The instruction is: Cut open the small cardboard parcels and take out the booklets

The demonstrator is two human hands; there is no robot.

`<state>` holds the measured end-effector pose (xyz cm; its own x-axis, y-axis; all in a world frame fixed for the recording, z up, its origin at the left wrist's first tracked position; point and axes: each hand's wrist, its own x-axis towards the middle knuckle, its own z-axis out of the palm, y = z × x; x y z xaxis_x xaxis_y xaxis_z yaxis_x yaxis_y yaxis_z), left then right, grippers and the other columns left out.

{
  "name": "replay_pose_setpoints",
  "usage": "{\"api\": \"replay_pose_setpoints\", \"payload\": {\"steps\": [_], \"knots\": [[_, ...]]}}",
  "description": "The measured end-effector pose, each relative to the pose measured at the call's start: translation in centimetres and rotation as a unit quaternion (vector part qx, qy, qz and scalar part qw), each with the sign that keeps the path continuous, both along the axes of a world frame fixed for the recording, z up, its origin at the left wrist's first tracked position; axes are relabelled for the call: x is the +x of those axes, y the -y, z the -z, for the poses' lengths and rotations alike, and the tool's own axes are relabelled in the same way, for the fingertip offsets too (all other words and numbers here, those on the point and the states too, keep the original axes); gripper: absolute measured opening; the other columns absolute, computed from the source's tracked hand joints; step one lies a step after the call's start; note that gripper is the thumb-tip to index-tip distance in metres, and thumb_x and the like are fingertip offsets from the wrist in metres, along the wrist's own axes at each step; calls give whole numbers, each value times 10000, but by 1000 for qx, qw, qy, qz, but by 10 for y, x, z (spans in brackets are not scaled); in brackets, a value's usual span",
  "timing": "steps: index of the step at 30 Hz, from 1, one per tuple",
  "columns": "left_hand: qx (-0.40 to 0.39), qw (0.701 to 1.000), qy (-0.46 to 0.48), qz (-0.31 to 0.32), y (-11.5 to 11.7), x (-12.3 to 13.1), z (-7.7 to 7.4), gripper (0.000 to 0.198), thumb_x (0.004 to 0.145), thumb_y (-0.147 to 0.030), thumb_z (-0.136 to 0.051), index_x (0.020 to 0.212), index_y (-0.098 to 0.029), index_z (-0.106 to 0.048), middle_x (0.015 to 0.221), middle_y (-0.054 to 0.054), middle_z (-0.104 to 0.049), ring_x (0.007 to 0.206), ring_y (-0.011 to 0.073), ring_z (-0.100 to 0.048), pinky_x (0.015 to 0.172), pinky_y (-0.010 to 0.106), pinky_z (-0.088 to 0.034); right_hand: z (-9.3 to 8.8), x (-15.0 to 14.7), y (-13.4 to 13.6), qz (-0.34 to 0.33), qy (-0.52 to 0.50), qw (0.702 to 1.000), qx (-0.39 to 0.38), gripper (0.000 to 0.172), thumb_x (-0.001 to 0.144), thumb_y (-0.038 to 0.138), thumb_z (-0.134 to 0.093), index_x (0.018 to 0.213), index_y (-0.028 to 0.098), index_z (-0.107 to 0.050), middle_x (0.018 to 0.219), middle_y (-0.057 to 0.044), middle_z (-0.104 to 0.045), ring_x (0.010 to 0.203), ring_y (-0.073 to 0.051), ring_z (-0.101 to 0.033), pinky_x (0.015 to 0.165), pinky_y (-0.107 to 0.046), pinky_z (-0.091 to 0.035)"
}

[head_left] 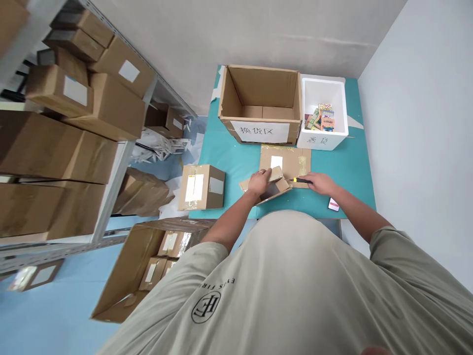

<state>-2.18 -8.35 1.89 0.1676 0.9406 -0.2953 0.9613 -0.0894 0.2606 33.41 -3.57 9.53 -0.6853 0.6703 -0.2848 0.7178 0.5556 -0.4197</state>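
Observation:
My left hand [258, 182] is closed on the edge of a small cardboard box [272, 190] whose flaps stand open near the table's front edge. In my right hand [320, 183] is a utility knife [302, 180] with a black and yellow handle. Its tip points left, close to the box's right side; whether it touches the cardboard I cannot tell. Under and behind the box lies a flat piece of cardboard [268, 156] with a white label and tape.
A large open carton [264, 133] and a white foam box [321, 142] holding small colourful packs stand at the back. A taped box [195, 190] sits left, a phone [333, 204] right. Shelves with cartons [107, 98] line the left; a big open carton [121, 281] stands on the floor.

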Motion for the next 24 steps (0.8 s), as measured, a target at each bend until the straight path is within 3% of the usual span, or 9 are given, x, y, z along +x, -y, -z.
{"api": "replay_pose_setpoints", "payload": {"steps": [3,13,24], "knots": [[-3,1000,2,3,0,-3,3,601,1184,-374,-581,1769,-265,-502,1538,185,-713,1358,318,-715,1091,386,-523,7,-13,-5,-40,56,997,29,682,1078,169,-581,1734,312,-703,1429,-113,-844,1220,-329,-765,902,-352,-562],[-20,1000,9,21,-3,-1,3,685,1184,-349,-554,1854,-251,-447,1617,201,-690,1392,325,-718,1107,387,-542,18,-36,-24,-107,122,985,58,686,1129,144,-548,1782,329,-646,1413,-134,-799,1181,-296,-736,889,-339,-481],[-16,998,-17,52,-5,1,7,685,1170,-212,-415,1854,-181,-432,1526,223,-722,1292,307,-750,1089,377,-546,29,-37,11,-77,174,976,106,663,1198,186,-423,1843,297,-529,1469,-190,-745,1142,-318,-679,942,-369,-470]]}}
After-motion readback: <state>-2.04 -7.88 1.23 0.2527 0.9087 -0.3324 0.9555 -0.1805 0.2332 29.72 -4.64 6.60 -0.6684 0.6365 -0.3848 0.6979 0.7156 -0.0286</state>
